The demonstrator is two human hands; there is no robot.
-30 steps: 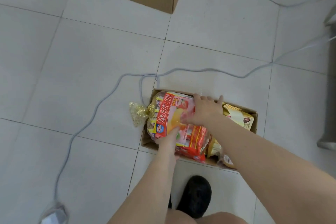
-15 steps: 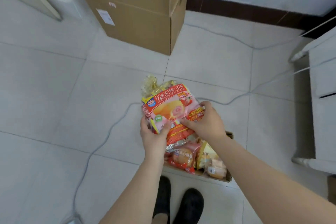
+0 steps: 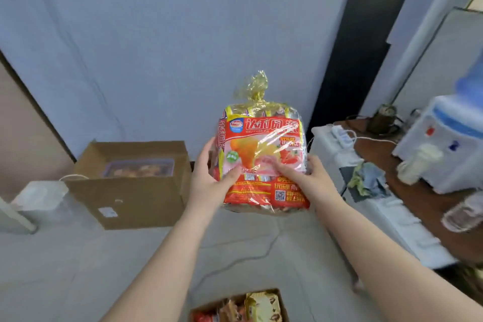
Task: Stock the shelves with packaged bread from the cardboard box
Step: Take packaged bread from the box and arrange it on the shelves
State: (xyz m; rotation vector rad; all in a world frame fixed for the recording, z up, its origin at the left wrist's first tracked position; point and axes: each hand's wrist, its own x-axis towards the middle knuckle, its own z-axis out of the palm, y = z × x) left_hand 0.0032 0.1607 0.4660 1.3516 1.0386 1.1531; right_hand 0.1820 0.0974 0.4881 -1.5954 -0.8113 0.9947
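Observation:
A big red and yellow bread package with a gold tied top is held upright at chest height in front of the wall. My left hand grips its left side, thumb across the front. My right hand holds its right side, fingers spread over the front. The small cardboard box with several more packages sits on the floor at the bottom edge, below my arms.
A large open cardboard box holding a plastic container stands left by the wall. A brown table at right carries a water dispenser, a power strip and a cloth. A grey cable lies across the tiled floor. A dark panel leans on the wall.
Both hands lifted the bread package out of the small box on the floor up to chest height. The view tilted up from the floor to the wall and table.

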